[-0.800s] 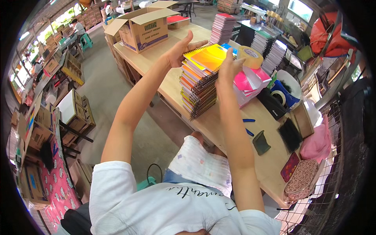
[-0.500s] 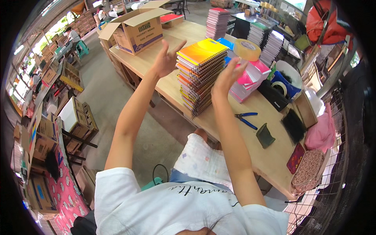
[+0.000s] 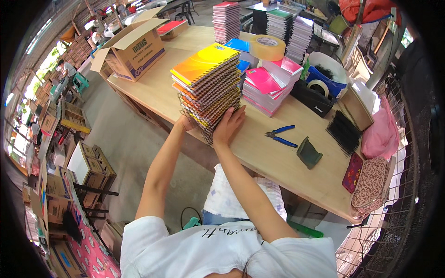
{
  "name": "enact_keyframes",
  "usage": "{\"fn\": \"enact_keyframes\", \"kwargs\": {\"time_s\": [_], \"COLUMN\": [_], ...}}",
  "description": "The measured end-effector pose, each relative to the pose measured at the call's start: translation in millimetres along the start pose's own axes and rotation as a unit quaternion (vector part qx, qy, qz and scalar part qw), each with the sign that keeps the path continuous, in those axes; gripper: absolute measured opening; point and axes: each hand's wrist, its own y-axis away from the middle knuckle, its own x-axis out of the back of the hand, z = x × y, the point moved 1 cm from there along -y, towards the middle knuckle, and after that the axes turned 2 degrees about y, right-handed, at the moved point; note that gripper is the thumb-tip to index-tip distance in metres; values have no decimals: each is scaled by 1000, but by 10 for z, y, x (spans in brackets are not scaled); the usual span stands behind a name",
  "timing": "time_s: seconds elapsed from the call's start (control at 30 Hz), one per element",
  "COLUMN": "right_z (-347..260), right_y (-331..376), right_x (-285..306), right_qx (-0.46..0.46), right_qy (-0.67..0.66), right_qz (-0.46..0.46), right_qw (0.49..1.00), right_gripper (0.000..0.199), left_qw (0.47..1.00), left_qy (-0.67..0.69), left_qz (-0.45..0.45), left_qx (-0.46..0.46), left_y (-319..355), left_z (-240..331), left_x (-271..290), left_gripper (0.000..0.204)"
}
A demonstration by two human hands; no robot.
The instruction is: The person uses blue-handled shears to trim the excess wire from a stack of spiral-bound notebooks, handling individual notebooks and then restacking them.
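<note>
A tall stack of spiral notebooks with yellow-orange covers stands at the near edge of the table, leaning slightly, dark wire coils facing me. Low on its left side, my left hand grips it, its fingers mostly hidden by the notebooks. Against the lower right side presses my right hand, palm on the coils and fingers closed along the stack. To its right sit pink-covered notebooks, with a roll of clear tape behind them.
Blue-handled pliers and a dark green curved piece lie on the wooden table. Farther right are a black tape dispenser, black coils and a patterned pouch. An open cardboard box stands far left.
Both hands have come down from beside the top of the yellow stack, where they were open and apart, to its lower sides. The view has shifted, too.
</note>
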Motion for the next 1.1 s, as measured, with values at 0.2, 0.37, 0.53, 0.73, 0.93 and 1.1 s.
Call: {"fn": "enact_keyframes", "kwargs": {"time_s": [0.2, 0.37, 0.53, 0.73, 0.93, 1.1], "right_z": [142, 30, 175, 56, 61, -68], "right_y": [-163, -187, -998, -1277, -1181, -701], "right_x": [-36, 350, 2229, 2413, 2406, 2224], "right_qx": [21, 57, 203, 199, 408, 249], "right_qy": [95, 134, 434, 583, 574, 408], "right_qz": [87, 13, -227, -423, -277, -334], "right_qw": [991, 989, 848, 665, 653, 813], "right_gripper": [74, 76, 85, 79, 36, 32], "left_qw": [971, 958, 949, 793, 732, 747], "left_qy": [-200, -208, 58, -429, -508, -443], "left_qz": [-92, -71, 165, 256, 353, 376], "left_qx": [-96, -182, -261, -349, -287, -324], "left_y": [-378, -315, 604, 1183, 1081, 1059], "left_z": [-63, -20, -90, -750, -841, -897], "left_x": [31, 275, -432, -858, -1175, -1230], "left_gripper": [58, 54, 64, 74, 46, 39]}}
